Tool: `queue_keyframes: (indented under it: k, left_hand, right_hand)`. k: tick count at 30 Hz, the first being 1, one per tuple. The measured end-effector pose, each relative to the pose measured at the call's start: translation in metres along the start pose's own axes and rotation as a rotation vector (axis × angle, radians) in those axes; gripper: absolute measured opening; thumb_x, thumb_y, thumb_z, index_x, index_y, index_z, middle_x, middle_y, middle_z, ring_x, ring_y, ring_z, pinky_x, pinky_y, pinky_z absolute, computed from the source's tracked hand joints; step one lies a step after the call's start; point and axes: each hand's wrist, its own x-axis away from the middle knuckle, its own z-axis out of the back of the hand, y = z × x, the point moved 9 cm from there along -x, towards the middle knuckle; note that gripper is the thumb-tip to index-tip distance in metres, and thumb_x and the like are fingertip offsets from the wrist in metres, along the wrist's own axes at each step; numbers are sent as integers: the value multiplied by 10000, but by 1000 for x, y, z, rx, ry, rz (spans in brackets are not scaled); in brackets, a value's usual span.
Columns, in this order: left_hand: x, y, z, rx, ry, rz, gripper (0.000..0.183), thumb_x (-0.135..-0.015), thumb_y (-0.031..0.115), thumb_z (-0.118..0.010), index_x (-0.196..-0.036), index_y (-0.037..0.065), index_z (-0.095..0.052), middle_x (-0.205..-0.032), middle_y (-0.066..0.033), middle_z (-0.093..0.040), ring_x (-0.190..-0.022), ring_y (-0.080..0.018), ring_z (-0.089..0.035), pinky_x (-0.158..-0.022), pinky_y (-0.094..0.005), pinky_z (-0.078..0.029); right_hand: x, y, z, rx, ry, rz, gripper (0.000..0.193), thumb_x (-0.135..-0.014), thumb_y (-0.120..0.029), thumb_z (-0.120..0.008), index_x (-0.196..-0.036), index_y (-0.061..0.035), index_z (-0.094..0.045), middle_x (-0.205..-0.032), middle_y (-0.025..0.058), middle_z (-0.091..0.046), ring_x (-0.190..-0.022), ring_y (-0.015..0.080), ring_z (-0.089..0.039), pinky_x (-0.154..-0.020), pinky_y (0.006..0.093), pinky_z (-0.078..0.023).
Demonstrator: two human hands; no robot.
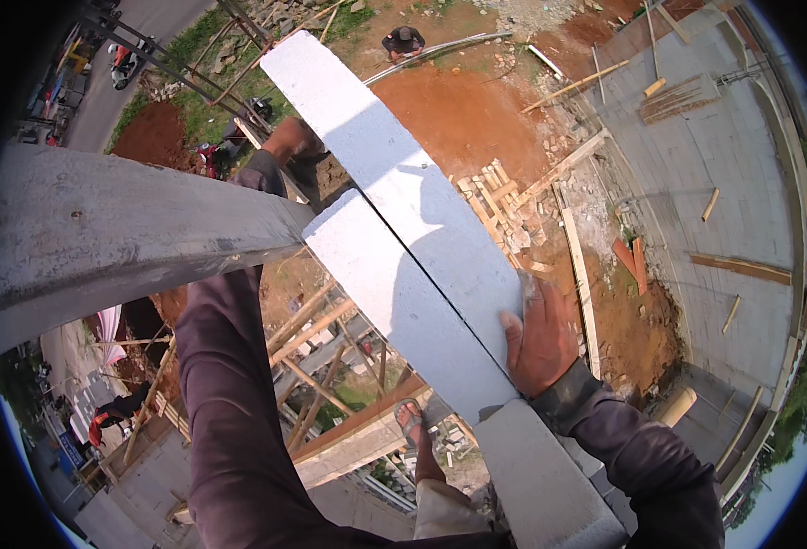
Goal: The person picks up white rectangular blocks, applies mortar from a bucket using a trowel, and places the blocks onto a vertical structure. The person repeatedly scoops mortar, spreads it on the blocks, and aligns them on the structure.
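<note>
A long pale concrete block (394,156) lies diagonally in front of me. Beside it runs a second pale block (403,293), with a narrow dark gap between the two. My right hand (545,337) grips the near right end of the farther block, thumb on its top and fingers over its outer edge. Past a grey concrete column (147,206), my left hand (292,139) is curled close to the block's left side; its fingertips are hidden, and what it holds cannot be made out. A grey block (550,476) sits nearer to me, against the second block's end.
The column crosses my left forearm. Far below are bamboo poles (312,320), stacked wood pieces (499,201) and reddish soil (458,110). A crouching person (403,44) is on the ground. Below me, someone's sandalled foot (410,421) rests near a timber beam. A concrete surface (696,183) stretches right.
</note>
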Motion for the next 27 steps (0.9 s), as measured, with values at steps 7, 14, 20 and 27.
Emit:
queue_keyframes:
  k: [7,14,20,27]
  left_hand:
    - [15,57,17,122,-29,-102,229,-764,158,-721,-894,-30,-703,-927,-249,-689,-859,-380,-671,-793,-398,-545]
    - [19,70,20,178,-56,-129,182,-821,125,-694,-927,-24,-695,-938,-231,-693,-855,-358,-661,-810,-378,-537]
    - [20,73,16,224,-72,-140,144,-870,97,-671,-954,-19,-689,-947,-216,-696,-851,-339,-652,-824,-360,-530]
    - [17,58,12,476,-115,43,145,-941,90,-606,-999,-32,-659,-1026,-195,-690,-843,-295,-646,-847,-364,-544]
  right_hand:
    - [0,-5,2,47,10,38,473,-913,-171,-598,-1241,140,-457,-1073,275,-493,-938,420,-502,-837,502,-421]
    - [0,0,-1,-7,-6,1,505,-909,-158,-596,-1285,139,-437,-1108,290,-491,-952,431,-503,-852,499,-423]
    - [1,4,-4,-57,-36,-34,538,-895,-131,-597,-1330,124,-410,-1089,280,-492,-931,417,-504,-840,498,-422]
    - [-1,3,-3,-67,-19,-13,558,-888,-107,-592,-1358,113,-386,-1064,269,-503,-904,410,-511,-825,500,-417]
